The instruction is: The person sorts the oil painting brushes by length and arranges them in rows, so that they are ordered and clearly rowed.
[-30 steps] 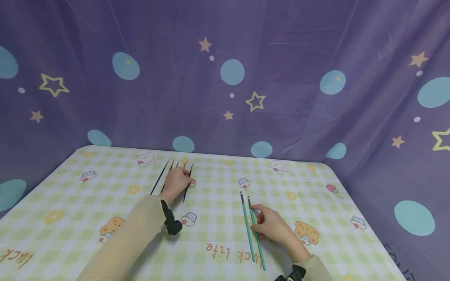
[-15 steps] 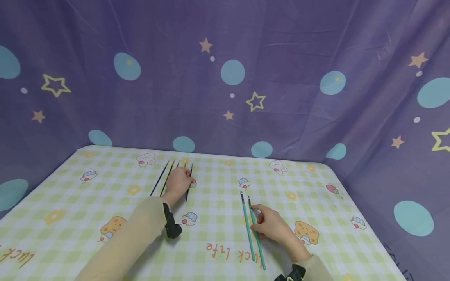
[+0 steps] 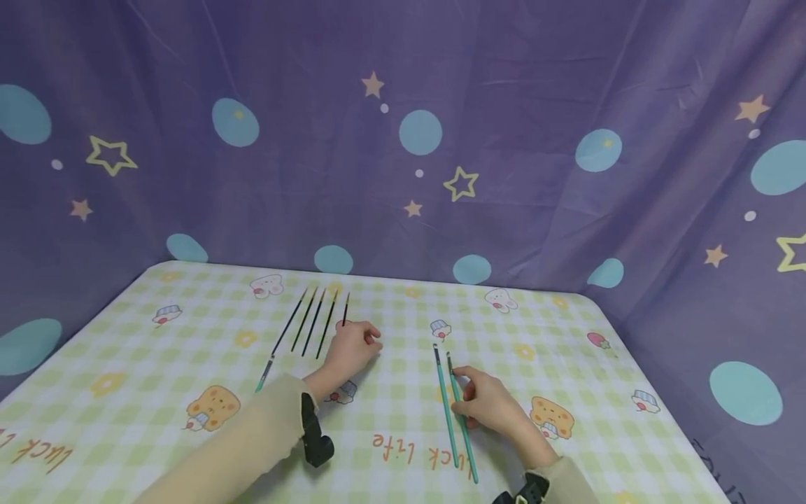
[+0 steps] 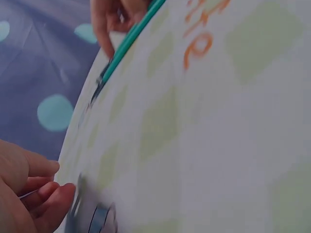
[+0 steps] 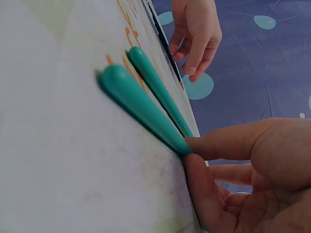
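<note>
Two teal-handled paintbrushes lie side by side on the tablecloth right of the middle. My right hand [image 3: 488, 399] pinches the right-hand one [image 3: 464, 428] between thumb and finger; the right wrist view shows the grip on its handle [image 5: 141, 109]. The other teal paintbrush [image 3: 446, 414] lies just left of it. My left hand [image 3: 349, 350] holds nothing, its fingers loosely bent in the left wrist view. It is nearest to a thin black paintbrush [image 3: 346, 308], whose lower part it hides. Several more thin black paintbrushes [image 3: 313, 323] lie left of it in a slanting row.
Another teal-handled paintbrush [image 3: 266, 373] lies below the black row, partly covered by my left sleeve [image 3: 252, 441]. A checked, printed tablecloth [image 3: 390, 392] covers the table. Behind its far edge hangs a purple curtain [image 3: 315, 189] with stars and dots.
My left hand has moved right and nearer to me, off the black paintbrushes, baring more of them and the teal paintbrush at left. The right hand keeps its place.
</note>
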Action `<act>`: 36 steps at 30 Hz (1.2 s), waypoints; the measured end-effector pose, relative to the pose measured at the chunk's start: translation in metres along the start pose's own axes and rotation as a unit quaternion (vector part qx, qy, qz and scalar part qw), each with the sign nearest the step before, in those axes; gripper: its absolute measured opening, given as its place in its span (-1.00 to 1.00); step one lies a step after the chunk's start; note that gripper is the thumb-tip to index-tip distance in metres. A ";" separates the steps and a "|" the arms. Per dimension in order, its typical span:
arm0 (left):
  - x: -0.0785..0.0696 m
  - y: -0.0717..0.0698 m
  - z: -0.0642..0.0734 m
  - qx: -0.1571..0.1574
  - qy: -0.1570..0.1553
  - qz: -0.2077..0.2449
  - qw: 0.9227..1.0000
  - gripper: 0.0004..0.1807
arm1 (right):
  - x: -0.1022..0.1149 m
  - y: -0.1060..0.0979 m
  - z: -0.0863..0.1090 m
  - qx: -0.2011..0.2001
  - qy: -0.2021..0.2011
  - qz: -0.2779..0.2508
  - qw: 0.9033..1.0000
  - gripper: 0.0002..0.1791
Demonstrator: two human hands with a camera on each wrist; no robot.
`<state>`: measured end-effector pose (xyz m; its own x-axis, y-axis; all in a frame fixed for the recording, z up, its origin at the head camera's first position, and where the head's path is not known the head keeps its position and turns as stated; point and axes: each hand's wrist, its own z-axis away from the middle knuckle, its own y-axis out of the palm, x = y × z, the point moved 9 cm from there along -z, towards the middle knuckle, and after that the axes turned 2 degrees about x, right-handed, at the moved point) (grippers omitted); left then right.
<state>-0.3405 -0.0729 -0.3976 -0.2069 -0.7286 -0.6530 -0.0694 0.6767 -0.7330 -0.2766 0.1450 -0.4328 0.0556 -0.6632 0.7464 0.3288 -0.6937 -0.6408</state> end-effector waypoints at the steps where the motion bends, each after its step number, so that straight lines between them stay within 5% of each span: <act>1: -0.003 0.003 0.003 0.010 0.000 0.011 1.000 -0.85 | 0.000 0.000 0.000 0.000 0.000 0.000 1.000 -0.35; 10: -0.026 0.038 0.024 0.098 -0.024 0.137 0.985 -0.82 | -0.001 -0.001 0.000 -0.003 0.000 0.022 1.000 -0.35; 22: -0.052 0.079 0.042 0.160 -0.050 0.219 0.961 -0.80 | -0.003 0.000 -0.001 -0.003 0.003 0.018 1.000 -0.34; 28: -0.058 0.089 0.040 0.153 -0.062 0.222 0.961 -0.79 | -0.002 -0.001 -0.001 -0.003 0.001 0.018 1.000 -0.35; 36: -0.063 0.092 0.038 0.130 -0.075 0.184 0.971 -0.70 | -0.001 0.000 -0.001 -0.004 -0.005 0.022 1.000 -0.35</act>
<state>-0.2963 0.0313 -0.4313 -0.0249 -0.4625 -0.8863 0.2352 0.8590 -0.4548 -0.2777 0.1461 -0.4338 0.0785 -0.6901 0.7195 0.3193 -0.6663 -0.6739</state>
